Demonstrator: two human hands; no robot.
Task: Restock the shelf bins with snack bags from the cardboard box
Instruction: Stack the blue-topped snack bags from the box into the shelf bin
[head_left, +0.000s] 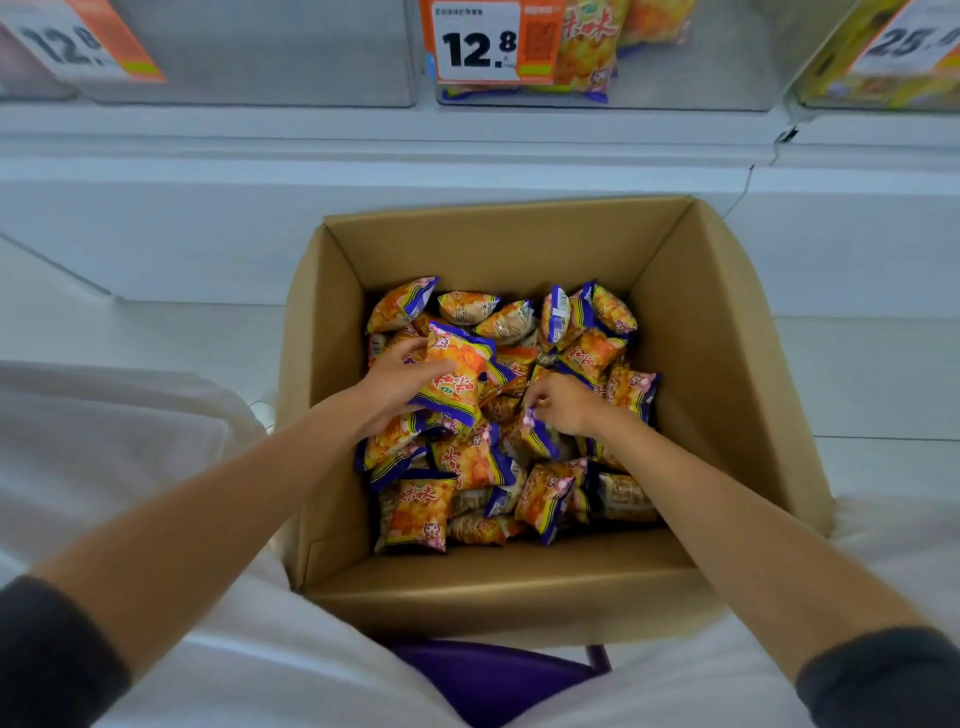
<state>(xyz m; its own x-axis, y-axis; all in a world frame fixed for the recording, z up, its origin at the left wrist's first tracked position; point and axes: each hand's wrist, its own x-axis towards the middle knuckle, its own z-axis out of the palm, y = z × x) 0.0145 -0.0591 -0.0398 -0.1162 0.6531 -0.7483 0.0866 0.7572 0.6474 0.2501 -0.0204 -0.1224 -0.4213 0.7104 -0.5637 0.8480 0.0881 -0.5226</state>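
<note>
Among snack bags (415, 512), grip of right hand (563, 402) sits half-hidden.

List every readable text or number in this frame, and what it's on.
"12.8": centre price tag on the middle bin; its small print is unreadable.
"12.8": left price tag, blurred.
"25.": right price tag, rest cut off.
Snack bags: red characters, not legible.

head camera looks steeply down, close over the cardboard box (727, 332), facing the shelf.
</note>
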